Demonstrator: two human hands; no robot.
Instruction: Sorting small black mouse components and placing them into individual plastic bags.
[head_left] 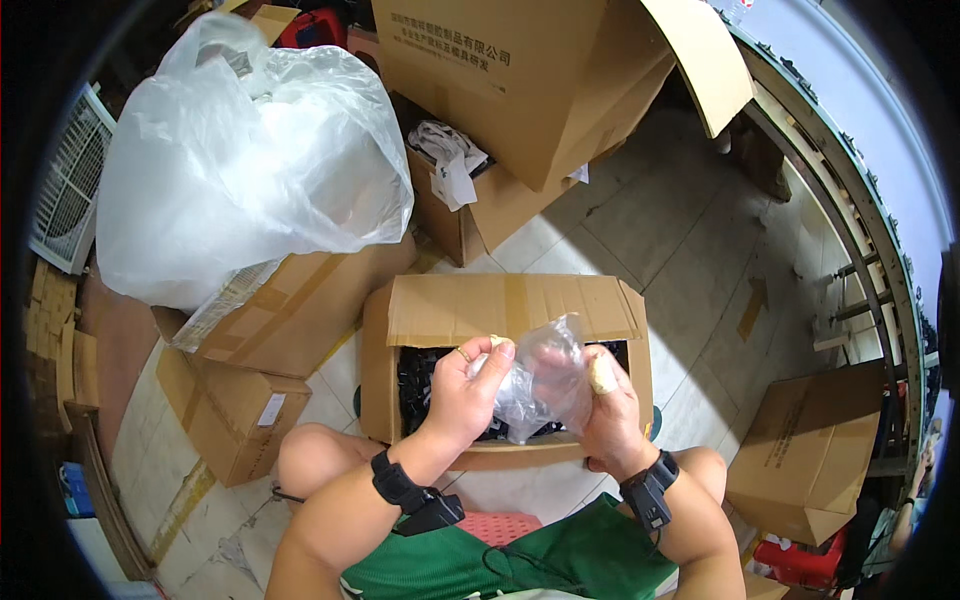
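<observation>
Both hands hold a small clear plastic bag (545,395) above an open cardboard box (500,305). My left hand (458,395) pinches the bag's left side between thumb and fingers, and a ring shows on one finger. On the other side, my right hand (612,415) grips the bag with the thumb along its edge. Pale coverings wrap a fingertip of my left hand and the thumb side of my right. Below, the box holds many small black parts (412,385), partly hidden by my hands and the bag. I cannot make out whether anything is inside the bag.
A large translucent plastic sack (250,185) bulges over a carton (300,310) at the left. Behind stands a big cardboard carton (500,90), with white cloth (447,150) in a lower box. Another carton (805,450) sits at right, beside a long bench (850,160).
</observation>
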